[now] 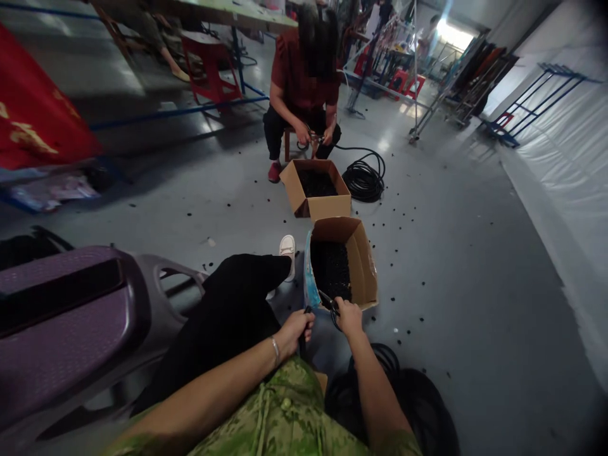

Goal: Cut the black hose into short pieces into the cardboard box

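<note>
My left hand [295, 332] is closed around a black hose [308, 310], whose end pokes out of the fist. Beside it, my right hand [349, 316] grips scissors [327, 300] with dark handles. The blades point left, over the near rim of a cardboard box [365, 269]. Many small black pieces [331, 266] fill the bottom of this box. A coil of black hose [418, 399] lies on the floor below my right forearm, partly hidden by it.
Facing me, a seated person [304, 82] holds scissors and black hose above a second box [331, 206]. Another hose coil [365, 180] lies beside that box. Black bits are scattered over the floor [456, 266]. A purple-grey plastic chair [71, 285] stands at left.
</note>
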